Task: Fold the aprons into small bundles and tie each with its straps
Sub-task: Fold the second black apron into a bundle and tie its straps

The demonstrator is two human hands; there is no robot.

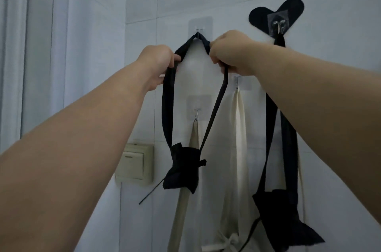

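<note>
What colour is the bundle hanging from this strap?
The bundle is black, like its strap; head view shows it.

Between left hand (158,62) and right hand (231,53): narrow gap, closed above by the hook (198,32) and the strap (168,107) over it. Below both hands: open inside the strap loop, down to the black bundle (182,167). Left of the left hand: bare wall (99,66), light switch (135,162) lower down. Right of the right hand: blocked by a second black strap (271,128) on a heart-shaped hook (278,16). Below the right hand: cream apron (238,128) against the wall.
</note>
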